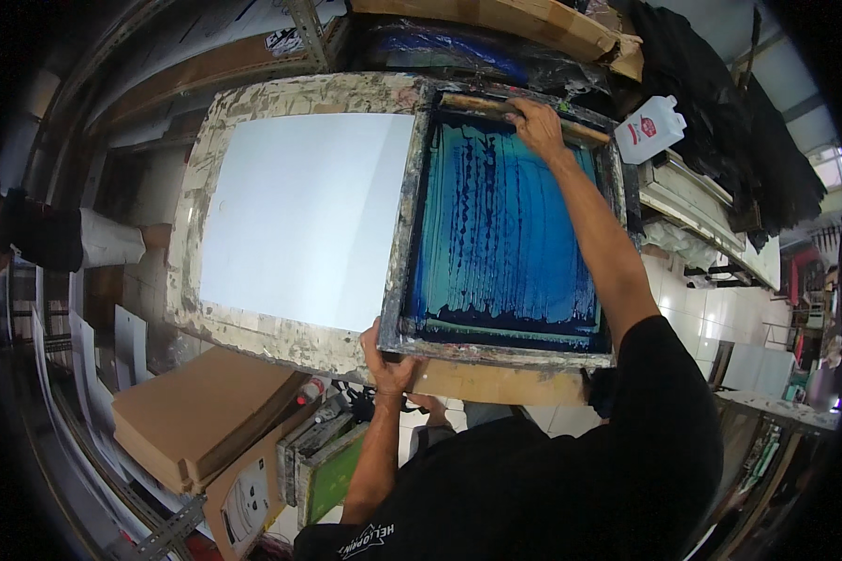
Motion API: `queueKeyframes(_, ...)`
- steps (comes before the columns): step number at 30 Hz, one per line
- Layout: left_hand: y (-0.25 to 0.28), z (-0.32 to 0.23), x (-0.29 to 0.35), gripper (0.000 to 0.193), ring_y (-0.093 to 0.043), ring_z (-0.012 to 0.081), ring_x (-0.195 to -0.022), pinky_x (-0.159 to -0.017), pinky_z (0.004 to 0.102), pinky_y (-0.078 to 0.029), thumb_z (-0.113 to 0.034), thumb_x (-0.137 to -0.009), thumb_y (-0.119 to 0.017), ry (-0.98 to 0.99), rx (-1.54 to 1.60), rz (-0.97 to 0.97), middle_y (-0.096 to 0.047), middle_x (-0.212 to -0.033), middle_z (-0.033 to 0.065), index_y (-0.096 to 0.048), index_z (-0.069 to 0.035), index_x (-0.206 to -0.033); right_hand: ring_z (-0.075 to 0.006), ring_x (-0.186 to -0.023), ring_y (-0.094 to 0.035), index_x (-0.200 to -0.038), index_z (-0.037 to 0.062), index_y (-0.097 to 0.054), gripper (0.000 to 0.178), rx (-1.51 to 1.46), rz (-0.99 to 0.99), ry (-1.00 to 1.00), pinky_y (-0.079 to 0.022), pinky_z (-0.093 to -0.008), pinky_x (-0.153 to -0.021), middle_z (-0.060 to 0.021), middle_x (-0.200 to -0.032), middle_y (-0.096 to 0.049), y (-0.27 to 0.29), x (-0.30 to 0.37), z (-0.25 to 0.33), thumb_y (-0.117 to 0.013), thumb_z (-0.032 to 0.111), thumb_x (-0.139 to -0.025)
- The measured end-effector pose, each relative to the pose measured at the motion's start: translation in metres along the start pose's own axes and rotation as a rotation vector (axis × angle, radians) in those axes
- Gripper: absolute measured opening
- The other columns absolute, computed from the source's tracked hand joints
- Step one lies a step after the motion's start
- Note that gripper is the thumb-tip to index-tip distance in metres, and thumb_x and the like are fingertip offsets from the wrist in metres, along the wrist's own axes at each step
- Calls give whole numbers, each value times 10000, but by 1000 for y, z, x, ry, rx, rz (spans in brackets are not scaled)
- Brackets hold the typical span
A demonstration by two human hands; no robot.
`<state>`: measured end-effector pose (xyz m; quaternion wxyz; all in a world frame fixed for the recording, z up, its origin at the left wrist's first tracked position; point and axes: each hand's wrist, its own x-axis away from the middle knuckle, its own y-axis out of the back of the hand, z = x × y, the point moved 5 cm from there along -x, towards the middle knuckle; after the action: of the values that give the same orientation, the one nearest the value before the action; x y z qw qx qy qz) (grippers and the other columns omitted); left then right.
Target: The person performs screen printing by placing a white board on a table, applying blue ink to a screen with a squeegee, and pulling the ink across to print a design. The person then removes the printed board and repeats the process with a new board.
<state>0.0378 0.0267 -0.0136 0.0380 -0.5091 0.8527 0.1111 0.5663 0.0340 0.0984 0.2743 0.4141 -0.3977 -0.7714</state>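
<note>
Wooden squeegee (587, 135), probably light, stiff and ink-slick, is best held mid-handle, where the right hand (539, 126) curls; left hand (389, 368) clasps the screen frame (399, 271) near-left.

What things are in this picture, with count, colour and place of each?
board: 1, stained beige, centre left
sheet: 1, white, on board
screen: 1, blue mesh, dark frame, right of sheet
squeegee: 1, brown, screen's far end
jug: 1, white, right of screen's far corner
carton: 1, brown, top centre
cloth: count unclear, black, upper right
cardboard: one stack, brown, lower left
small frames: at least 2, grey and green, lower left
panels: several, white, far lower left
other person: 1, dark and white clothes, left edge
far clutter: too small to count, mixed colours, right edge
shirt: 1, black, lower right
left hand: 1, bare, screen's near left corner
right hand: 1, bare, on squeegee
</note>
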Motion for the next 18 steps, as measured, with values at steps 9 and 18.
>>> queueKeyframes(9,3,-11,-2,975,-520,317,-1098,-984,444,-431,-408,-669,-911,-41,-89,38,-534,-1145,168,-476,70,-1399,-299,-988,-653,-1153,109,-706,303,154,9,37,-439,-429,-833,-116,-1034,-737,-14,41,26,-693,231,-876)
queueKeyframes(18,5,1,-2,928,-484,307,-1094,-985,434,-433,-280,-637,-924,-63,-176,41,-488,-1158,155,-504,65,-1389,-270,-896,-631,-1130,57,-709,320,82,100,35,-421,-426,-796,-102,-1060,-734,62,257,170,-698,175,-833)
